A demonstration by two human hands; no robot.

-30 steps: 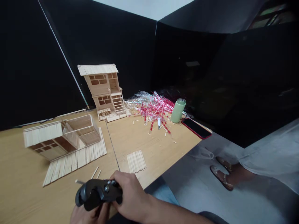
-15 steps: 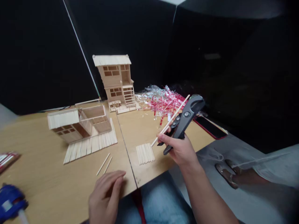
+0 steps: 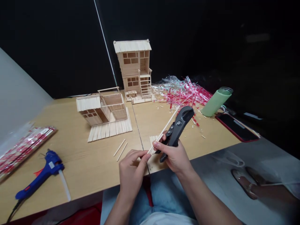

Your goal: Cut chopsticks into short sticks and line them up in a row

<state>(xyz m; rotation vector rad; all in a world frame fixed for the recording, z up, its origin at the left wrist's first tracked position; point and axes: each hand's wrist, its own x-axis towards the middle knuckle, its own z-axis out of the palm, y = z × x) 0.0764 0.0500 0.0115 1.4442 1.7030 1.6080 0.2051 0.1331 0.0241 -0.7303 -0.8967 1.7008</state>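
Head view: right hand (image 3: 172, 153) grips pipe cutter (image 3: 177, 129) — left hand (image 3: 132, 167) (apparently) pinches stick (image 3: 163, 130).

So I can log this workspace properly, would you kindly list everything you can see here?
table: 1, light wood, under everything
two-storey stick house model: 1, pale wood, far edge
open stick house model: 1, pale wood, left of it
stick roof panel: 1, pale wood, flat before that model
loose sticks: 2, pale wood, front of panel
wrapper heap: 1, red and clear, far edge
bottle: 1, pale green, right of heap, tilted
phone: 1, red case, right end
glue gun: 1, blue, front left
another person's sandalled feet: 2, floor, right
black cutter: 1, black, in right hand
wooden stick: 1, pale, through cutter
left hand: pinching stick's near end
right hand: gripping cutter
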